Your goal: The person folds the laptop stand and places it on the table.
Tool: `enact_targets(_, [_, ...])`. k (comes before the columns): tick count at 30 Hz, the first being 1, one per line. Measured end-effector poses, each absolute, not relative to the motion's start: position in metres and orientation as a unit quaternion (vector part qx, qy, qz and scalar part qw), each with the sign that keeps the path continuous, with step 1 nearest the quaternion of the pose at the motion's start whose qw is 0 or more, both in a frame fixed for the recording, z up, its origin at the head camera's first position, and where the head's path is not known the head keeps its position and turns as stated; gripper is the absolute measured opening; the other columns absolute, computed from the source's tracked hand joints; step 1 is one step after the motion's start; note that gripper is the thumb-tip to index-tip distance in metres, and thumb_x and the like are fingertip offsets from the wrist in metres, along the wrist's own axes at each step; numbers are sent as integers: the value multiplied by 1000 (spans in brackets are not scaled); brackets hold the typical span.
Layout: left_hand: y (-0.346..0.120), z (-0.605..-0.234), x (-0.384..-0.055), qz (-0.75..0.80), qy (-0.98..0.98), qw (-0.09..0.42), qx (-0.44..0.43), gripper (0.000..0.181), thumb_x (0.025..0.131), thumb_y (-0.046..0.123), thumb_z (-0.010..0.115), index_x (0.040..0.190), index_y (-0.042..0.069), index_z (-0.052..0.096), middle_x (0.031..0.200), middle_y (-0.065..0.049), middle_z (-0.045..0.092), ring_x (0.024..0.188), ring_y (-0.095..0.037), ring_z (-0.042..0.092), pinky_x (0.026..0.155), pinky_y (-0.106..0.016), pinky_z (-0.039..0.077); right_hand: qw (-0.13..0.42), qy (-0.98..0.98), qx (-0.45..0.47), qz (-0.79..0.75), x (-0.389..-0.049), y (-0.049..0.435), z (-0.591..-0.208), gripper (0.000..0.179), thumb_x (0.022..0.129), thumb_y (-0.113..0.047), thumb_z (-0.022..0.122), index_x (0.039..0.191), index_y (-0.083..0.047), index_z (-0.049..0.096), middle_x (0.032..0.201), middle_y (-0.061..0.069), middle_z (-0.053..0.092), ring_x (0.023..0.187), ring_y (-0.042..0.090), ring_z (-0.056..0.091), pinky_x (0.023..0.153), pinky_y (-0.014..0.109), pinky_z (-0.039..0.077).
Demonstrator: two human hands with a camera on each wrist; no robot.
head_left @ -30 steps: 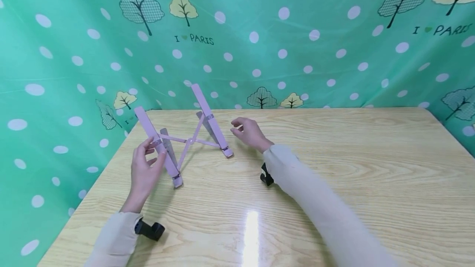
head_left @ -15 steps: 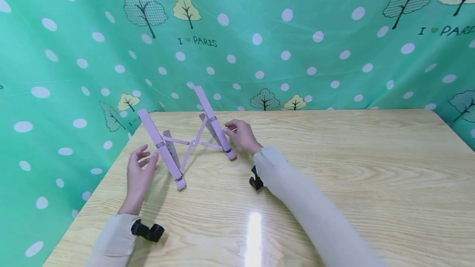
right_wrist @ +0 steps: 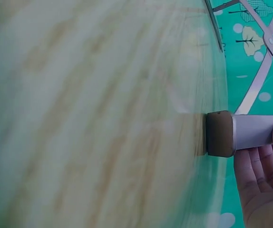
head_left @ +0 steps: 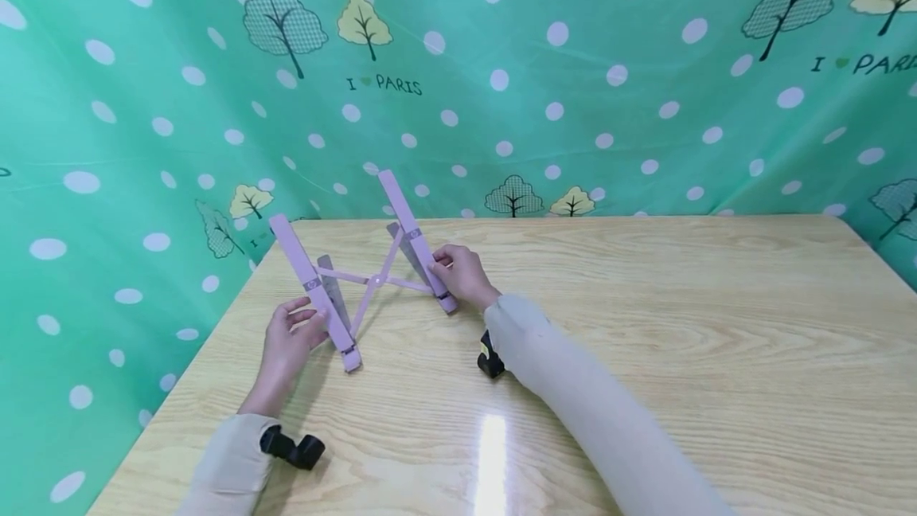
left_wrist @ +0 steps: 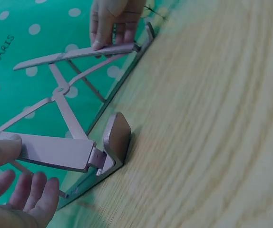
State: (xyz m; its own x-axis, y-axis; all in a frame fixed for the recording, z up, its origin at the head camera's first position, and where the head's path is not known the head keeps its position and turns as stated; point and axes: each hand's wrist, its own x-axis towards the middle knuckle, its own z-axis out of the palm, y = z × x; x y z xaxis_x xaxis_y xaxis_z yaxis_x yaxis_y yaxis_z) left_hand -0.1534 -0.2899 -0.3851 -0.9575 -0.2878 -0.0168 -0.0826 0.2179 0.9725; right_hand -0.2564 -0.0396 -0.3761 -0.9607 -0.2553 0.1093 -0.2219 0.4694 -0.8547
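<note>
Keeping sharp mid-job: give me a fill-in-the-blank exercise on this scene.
The lilac, flat-barred metal stand has thin crossed struts forming the letter ____.
The left hand rests its ____ on top of the stand's left bar.
The green, white-dotted fabric backdrop bears the printed city name ____.
Missing words: X; thumb; Paris.

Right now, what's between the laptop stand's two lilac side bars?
An X-shaped brace, pivoted at its center, linking the left side bar and right side bar. Shows in head and left wrist views.
</note>
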Motion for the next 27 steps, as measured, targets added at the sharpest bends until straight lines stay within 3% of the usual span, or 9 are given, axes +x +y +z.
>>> enact_targets(4, [-285, -379, -150, -634, -761, 53, 128, 44, 89, 20, 55, 120, -5, 36, 98, -5, 46, 80, -5, 55, 77, -23, 50, 35, 857, -134, -497, -257, -41, -377, 17, 87, -13, 57, 97, -1, 61, 89, 9, 62, 77, 17, 58, 59, 20, 50])
enact_targets(10, [-281, -374, -151, -641, -756, 54, 124, 24, 90, 13, 52, 105, -4, 44, 91, 0, 49, 77, -3, 56, 77, -23, 50, 69, 861, -136, -485, -263, -38, -374, 19, 88, -15, 56, 99, 0, 59, 87, 7, 59, 74, 15, 55, 60, 21, 49])
enact_targets(27, [-276, -376, -156, -616, -778, 66, 108, 22, 90, 8, 49, 105, -7, 41, 93, -5, 45, 78, -2, 56, 77, -25, 50, 106, 869, -163, -456, -266, -24, -371, 18, 89, -18, 54, 93, -2, 61, 76, 4, 55, 65, 11, 47, 53, 18, 42])
